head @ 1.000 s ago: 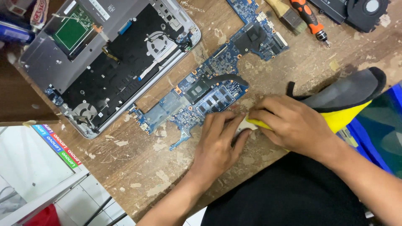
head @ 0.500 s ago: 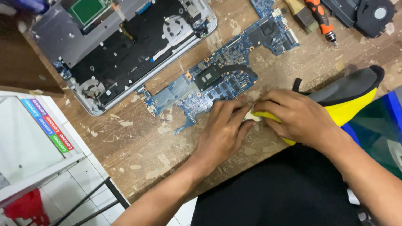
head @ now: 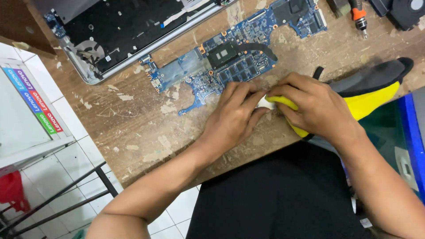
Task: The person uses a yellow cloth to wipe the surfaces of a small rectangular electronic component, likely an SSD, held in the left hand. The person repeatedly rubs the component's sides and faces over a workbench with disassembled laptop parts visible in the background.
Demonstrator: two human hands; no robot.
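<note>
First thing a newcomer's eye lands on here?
Both hands at centre: the left hand and right hand pinch a small white piece against a yellow tool. Just above them a blue circuit board lies bare on the worn wooden table, beside an opened laptop shell at top left.

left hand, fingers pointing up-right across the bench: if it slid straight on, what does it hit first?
Likely the small white piece at the left hand's fingertips, with the right hand and its yellow tool just behind. The blue motherboard lies slightly left of that line; depth is unclear.
</note>
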